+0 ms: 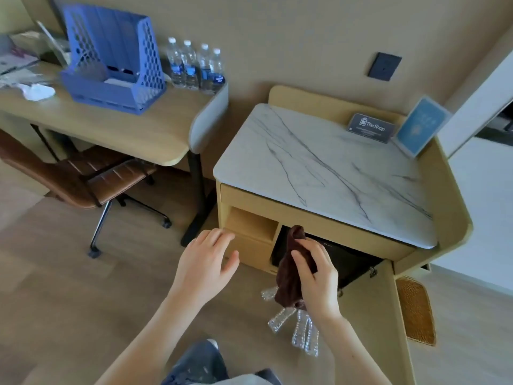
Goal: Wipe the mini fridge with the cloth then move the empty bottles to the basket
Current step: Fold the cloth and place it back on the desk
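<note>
Nearest the camera, a cluster of clear, crumpled plastic empty bottles (298,327) lies on the pale wood-plank floor (69,287) in front of the cabinet, their ribbed walls catching the light. Just above them hangs the dark brown, soft-looking cloth (288,276), bunched and draped in loose folds. The right hand (316,276) has it pinched between thumb and curled fingers near its upper end. The left hand (206,262) hovers beside it with fingers spread and relaxed, holding nothing, its tips close to the cabinet's left front edge.

Behind the cloth, the light wooden cabinet with a white grey-veined marble top (327,173) has its lower door (388,315) swung open to the right. Inside the opening sits the black mini fridge (349,259); only its dark front shows, and whether the cloth's top touches it is hard to say. To the right of the cabinet, on the floor, rests a woven orange-brown basket (416,312), partly hidden by the door.

At the back of the marble top stand a dark sign card (372,127) and a blue framed card (422,126). Left of the cabinet, a wooden desk (111,126) carries a blue perforated plastic file rack (113,59) and four capped water bottles with blue labels (195,65).
</note>
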Demonstrator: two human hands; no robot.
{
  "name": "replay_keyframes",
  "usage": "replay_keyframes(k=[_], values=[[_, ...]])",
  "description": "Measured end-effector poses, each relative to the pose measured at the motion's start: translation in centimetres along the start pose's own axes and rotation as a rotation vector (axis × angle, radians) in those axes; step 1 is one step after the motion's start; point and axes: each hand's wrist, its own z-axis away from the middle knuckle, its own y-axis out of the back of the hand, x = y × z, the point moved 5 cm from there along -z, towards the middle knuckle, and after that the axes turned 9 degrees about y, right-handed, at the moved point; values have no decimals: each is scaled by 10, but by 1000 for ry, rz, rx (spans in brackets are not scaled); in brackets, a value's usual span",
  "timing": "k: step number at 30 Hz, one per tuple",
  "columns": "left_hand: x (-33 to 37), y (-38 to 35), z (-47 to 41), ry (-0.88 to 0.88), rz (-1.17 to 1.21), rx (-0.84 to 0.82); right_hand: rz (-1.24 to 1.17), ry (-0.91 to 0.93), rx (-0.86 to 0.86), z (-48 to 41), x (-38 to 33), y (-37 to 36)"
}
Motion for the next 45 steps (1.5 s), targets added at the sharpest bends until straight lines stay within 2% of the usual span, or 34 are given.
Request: replay_keyframes(k=[6,12,17,22,27,31,36,45], values=[[-46,21,36,184,-49,82,-2,97,-225,-4,-12,-62],[-107,52,54,326,-81,141,-18,174,-333,-16,-32,-136],[-171,82,52,385,-86,182,-69,115,-337,-34,-52,-207],[-230,104,47,464,-70,195,-64,187,-321,-56,-83,-268],[-274,110,36,531,-42,215,-125,119,-325,-82,-93,-312],[-297,108,6,540,-42,210,-139,63,-328,-109,-88,-339],[-330,99,-53,529,-57,197,-164,78,-324,-163,-65,-378],[-403,99,-222,519,-104,134,-189,114,-264,-317,-54,-462]])
